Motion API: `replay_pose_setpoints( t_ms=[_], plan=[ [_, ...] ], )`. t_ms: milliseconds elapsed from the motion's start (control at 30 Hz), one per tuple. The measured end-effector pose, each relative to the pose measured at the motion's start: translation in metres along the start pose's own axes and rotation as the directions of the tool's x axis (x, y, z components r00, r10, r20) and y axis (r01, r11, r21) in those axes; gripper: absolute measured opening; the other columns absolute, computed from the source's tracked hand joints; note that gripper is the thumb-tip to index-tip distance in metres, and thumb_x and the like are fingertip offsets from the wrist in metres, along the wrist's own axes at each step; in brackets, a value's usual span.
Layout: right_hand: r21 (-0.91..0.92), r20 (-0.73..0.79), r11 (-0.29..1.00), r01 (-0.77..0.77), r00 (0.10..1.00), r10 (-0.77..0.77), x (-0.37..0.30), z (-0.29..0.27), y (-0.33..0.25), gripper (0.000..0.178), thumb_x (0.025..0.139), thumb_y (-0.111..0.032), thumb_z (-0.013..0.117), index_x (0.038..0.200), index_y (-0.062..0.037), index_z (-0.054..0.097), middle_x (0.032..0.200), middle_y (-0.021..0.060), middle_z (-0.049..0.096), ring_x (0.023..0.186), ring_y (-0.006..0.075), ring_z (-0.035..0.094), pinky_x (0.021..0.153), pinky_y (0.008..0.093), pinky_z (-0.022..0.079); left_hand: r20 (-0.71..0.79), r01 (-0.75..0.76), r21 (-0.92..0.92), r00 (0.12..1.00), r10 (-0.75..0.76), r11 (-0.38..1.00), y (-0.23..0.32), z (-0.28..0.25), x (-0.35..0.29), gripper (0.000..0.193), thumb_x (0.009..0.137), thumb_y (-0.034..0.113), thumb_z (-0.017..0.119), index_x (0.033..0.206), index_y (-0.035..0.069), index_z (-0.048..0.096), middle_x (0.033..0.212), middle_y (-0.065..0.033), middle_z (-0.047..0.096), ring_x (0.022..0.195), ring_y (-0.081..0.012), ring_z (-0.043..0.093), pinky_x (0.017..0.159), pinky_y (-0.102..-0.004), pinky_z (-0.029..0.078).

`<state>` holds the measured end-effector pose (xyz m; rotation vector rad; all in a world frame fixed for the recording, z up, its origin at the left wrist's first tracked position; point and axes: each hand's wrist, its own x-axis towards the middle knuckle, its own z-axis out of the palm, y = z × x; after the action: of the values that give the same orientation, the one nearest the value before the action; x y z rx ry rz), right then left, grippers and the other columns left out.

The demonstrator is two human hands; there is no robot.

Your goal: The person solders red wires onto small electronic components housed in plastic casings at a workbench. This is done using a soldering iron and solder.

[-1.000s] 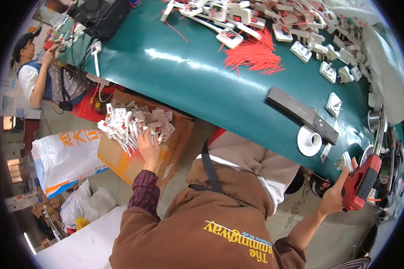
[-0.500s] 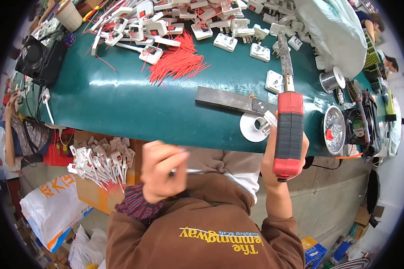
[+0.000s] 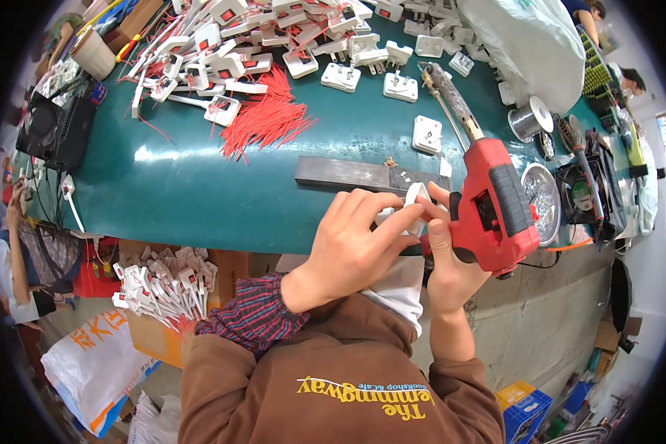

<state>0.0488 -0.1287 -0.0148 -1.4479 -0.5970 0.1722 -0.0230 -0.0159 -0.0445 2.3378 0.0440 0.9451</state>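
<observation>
My right hand [image 3: 451,277] is wrapped round the grip of a red and black soldering gun [image 3: 505,203], whose long tip points away over the table. Between the fingertips of both hands is a small white plastic plug part [image 3: 417,194]. My left hand [image 3: 359,240] pinches it from the left with bent fingers, which hide much of it. Just beyond the hands lies a dark metal bar [image 3: 340,172]. A white plug piece with metal prongs [image 3: 428,135] rests on the green table [image 3: 200,196] beyond the bar.
Red wires [image 3: 270,115] lie before a heap of white wired plug units [image 3: 222,66]. At right are a solder spool [image 3: 530,120], a metal bowl [image 3: 546,185] and a small fan [image 3: 581,191]. A box of finished-looking white units [image 3: 166,285] stands below the table edge.
My left hand has moved right and up to the white plug part beside my right hand. The soldering gun has turned, its tip swinging left and its body to the right.
</observation>
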Motion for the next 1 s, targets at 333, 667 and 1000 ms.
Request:
replay_pose_setpoints(
  t_ms=[333,667,1000],
  plan=[
    [0.074,-0.119,0.997,-0.01,0.993,0.018,-0.006,-0.021,0.007,0.047,0.088,-0.009,0.06,0.127,0.005,0.038,0.102,0.0219,0.061,0.084,0.0286,0.067,0.075,0.0355,0.051,0.154,0.424,-0.519,0.901,-0.406,0.743,-0.014,-0.016,0.007,0.012,0.082,0.002,0.065,0.093,-0.002,0.064,0.094,-0.0114,0.065,0.079,-0.0159,0.064,0.069,-0.0268,0.053],
    [0.086,-0.196,0.996,0.031,0.981,-0.013,-0.012,-0.032,0.018,0.047,0.087,-0.01,0.059,0.126,0.0064,0.037,0.099,0.0204,0.061,0.074,0.0246,0.066,0.073,0.0349,0.051,0.364,0.692,-0.566,0.697,-0.618,0.448,-0.007,-0.018,0.029,0.015,0.088,0.002,0.057,0.101,-0.004,0.063,0.089,-0.0088,0.066,0.078,-0.0107,0.062,0.065,-0.0237,0.052],
    [0.195,-0.196,0.98,0.042,0.981,-0.003,-0.015,-0.028,0.026,0.045,0.087,-0.006,0.057,0.125,0.0059,0.037,0.099,0.0199,0.061,0.073,0.0245,0.065,0.072,0.0353,0.05,0.198,0.379,-0.207,0.919,-0.341,0.902,-0.014,-0.021,0.03,0.012,0.081,-0.003,0.058,0.091,-0.002,0.063,0.09,-0.0146,0.064,0.078,-0.025,0.064,0.07,-0.0309,0.051]
  ],
)
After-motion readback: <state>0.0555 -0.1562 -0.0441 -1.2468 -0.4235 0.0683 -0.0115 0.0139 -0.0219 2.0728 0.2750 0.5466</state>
